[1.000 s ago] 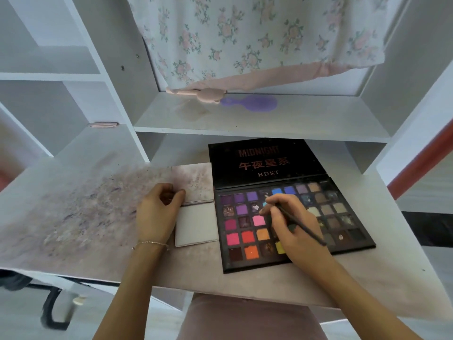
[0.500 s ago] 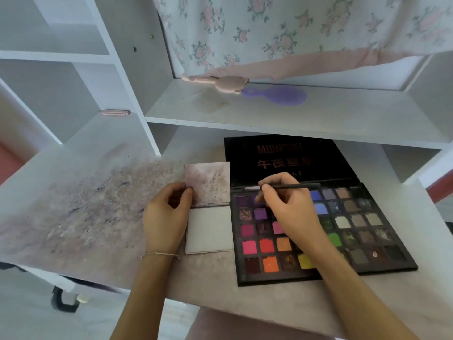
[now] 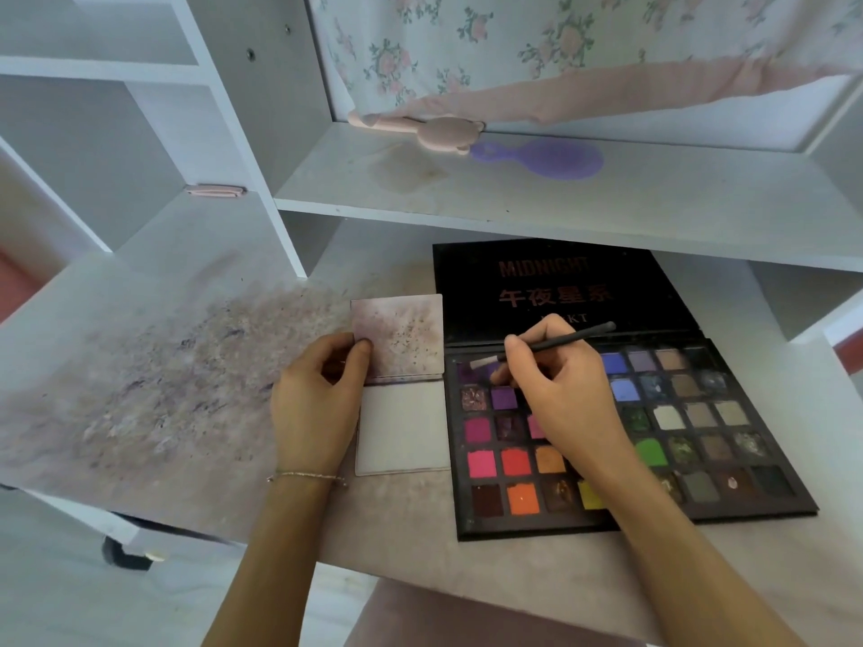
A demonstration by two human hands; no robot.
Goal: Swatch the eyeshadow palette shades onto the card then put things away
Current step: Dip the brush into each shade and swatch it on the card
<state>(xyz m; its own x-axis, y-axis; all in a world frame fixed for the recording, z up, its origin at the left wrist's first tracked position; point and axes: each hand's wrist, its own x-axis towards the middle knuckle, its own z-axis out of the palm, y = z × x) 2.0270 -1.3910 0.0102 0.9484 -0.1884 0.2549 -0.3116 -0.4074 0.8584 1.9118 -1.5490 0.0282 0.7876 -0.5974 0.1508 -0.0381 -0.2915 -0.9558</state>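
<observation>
This looks like a home, most likely a bedroom vanity or dressing corner. A white table (image 3: 140, 347) with built-in cubby shelves (image 3: 116, 67) along its far edge carries personal grooming things: a purple hairbrush (image 3: 541, 157) and a pink bear-shaped item (image 3: 420, 128) lie on the shelf (image 3: 513, 193) above the far edge, and a small pink clip (image 3: 215, 191) sits in the left cubby. A floral curtain (image 3: 537, 35) with a pink hem hangs behind the shelf. An open eyeshadow palette (image 3: 691, 413) lies toward the right edge, and the table's surface is smeared with makeup powder stains (image 3: 177, 375). A pink padded seat (image 3: 467, 618) shows below the near edge.
</observation>
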